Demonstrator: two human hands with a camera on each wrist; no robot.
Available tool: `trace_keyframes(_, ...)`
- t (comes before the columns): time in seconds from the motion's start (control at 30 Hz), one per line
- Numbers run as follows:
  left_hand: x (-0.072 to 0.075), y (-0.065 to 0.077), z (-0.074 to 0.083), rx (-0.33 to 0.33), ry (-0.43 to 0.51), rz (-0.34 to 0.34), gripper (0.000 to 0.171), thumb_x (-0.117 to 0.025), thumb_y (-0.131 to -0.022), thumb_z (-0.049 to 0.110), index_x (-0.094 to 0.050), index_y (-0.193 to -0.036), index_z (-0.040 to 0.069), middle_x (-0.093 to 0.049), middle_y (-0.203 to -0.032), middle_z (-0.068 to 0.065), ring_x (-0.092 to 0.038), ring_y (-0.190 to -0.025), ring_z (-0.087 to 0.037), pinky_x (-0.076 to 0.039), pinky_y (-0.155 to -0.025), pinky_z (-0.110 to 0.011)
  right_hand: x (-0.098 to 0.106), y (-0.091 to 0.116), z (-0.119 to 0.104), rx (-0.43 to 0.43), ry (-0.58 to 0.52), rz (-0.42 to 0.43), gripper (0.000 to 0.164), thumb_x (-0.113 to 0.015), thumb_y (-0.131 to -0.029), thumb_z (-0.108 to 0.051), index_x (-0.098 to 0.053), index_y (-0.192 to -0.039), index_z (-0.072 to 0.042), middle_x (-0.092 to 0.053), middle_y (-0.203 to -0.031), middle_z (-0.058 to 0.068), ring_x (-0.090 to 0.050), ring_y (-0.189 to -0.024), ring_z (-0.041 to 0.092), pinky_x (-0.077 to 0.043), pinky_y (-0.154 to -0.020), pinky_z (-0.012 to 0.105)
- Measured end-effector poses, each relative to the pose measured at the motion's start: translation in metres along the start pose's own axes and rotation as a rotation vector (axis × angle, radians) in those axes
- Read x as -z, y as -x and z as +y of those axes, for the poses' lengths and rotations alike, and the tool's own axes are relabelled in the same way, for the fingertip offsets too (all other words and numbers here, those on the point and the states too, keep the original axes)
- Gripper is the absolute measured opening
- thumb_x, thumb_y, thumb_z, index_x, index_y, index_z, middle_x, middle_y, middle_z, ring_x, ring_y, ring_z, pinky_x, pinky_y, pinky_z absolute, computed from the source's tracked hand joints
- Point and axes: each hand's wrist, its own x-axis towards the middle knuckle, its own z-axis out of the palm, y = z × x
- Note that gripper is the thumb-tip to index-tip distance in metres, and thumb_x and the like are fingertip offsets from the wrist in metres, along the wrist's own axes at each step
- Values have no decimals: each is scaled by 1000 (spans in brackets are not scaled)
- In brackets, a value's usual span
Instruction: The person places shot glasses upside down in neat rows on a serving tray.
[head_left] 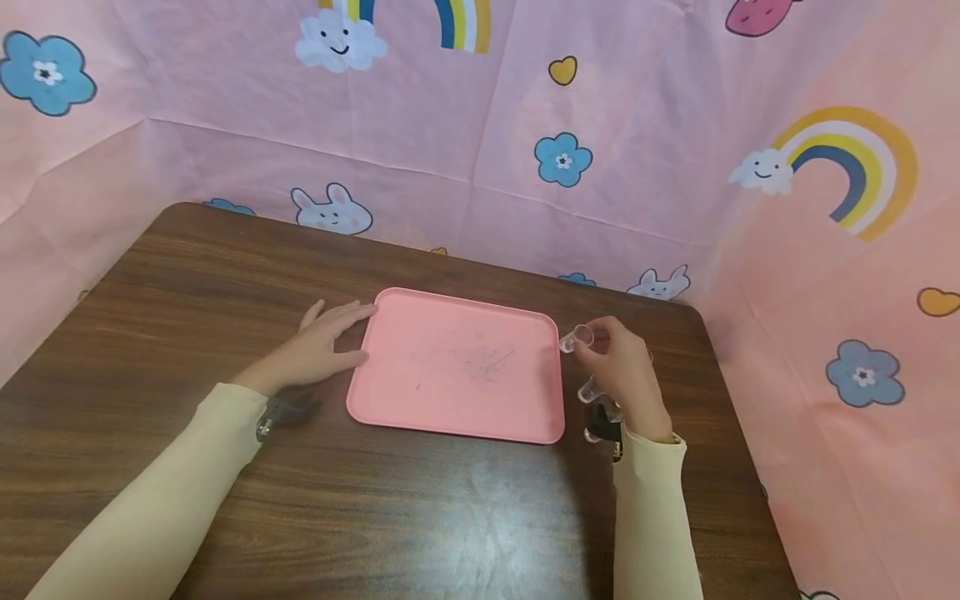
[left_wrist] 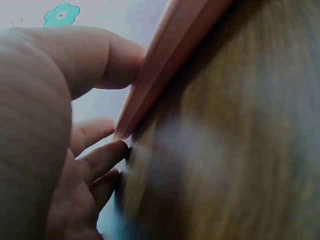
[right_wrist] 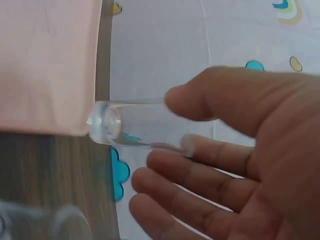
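Observation:
A clear shot glass [head_left: 576,338] is pinched near its rim by the thumb and fingers of my right hand [head_left: 626,371], just off the right edge of a pink tray [head_left: 450,358]. The right wrist view shows the glass [right_wrist: 140,122] with its thick base toward the tray corner. At the tray's left side, my left hand [head_left: 318,346] rests thumb and fingertips against the rim, fingers mostly straight. In the left wrist view its thumb touches the tray's outer wall [left_wrist: 165,60]. Below my right hand stand more clear glasses [head_left: 589,390], partly hidden by hand and wrist.
The brown wooden table [head_left: 360,517] reaches a pink patterned cloth [head_left: 450,125] at the back and right side. Faint dark marks show on the tray's surface. Another glass [right_wrist: 35,220] appears at the lower left of the right wrist view.

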Motion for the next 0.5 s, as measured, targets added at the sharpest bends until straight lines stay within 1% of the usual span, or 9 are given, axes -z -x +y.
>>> trace_keyframes(0.23, 0, -1, 0, 22, -1, -18, 72, -64, -88, 39, -30, -149, 20, -31, -153, -4, -17, -144, -26, 11, -115, -49, -13, 2, -7, 35, -63, 35, 36, -66, -87, -38, -55, -111, -14, -64, -106, 5, -64, -96, 20, -55, -83, 42)
trace_keyframes(0.4, 1, 0, 1, -5, 2, -8, 71, -64, -89, 39, -31, -148, 16, -33, -152, -5, -19, -144, -28, 10, -115, -50, -21, 2, -13, 99, -77, 56, 34, -66, -86, -37, -55, -108, -14, -65, -102, 4, -65, -90, 17, -56, -79, 39)
trace_keyframes(0.5, 2, 2, 2, -24, -3, 0, 71, -63, -89, 38, -32, -148, 14, -34, -152, -6, -20, -143, -29, 9, -115, -51, -27, 2, -20, 139, -95, 56, 33, -65, -86, -37, -54, -108, -15, -65, -100, 2, -64, -88, 18, -55, -78, 39)
